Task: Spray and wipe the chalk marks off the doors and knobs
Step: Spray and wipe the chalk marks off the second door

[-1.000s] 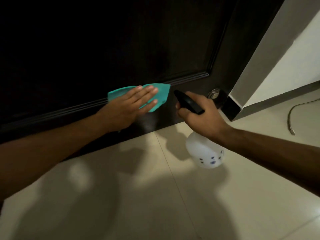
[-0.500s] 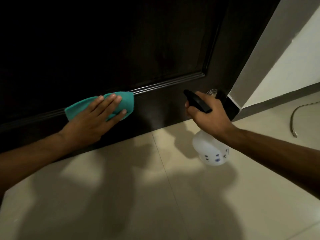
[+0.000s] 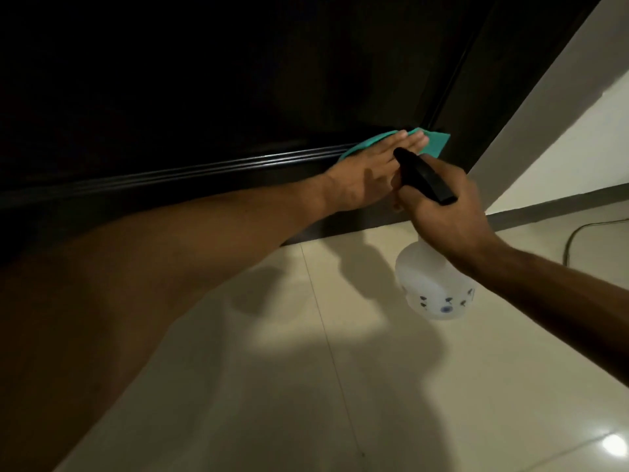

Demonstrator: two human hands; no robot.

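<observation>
The floor is pale, glossy tile with thin grout lines, and shadows of the arms fall across it. A thin cable lies on it at the right edge, near the dark skirting.

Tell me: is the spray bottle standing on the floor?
No, the right hand grips the spray bottle by its black head and holds it above the floor.

Door: dark brown, near black; ridged moulding runs along its lower panel; bottom edge meets the pale floor tiles. No marks discernible in the dim light.
Cloth: teal, pressed flat on the door at the moulding's right end.
Spray bottle: translucent white, small dark printed motifs, black trigger head; held off the floor, tilted.
</observation>
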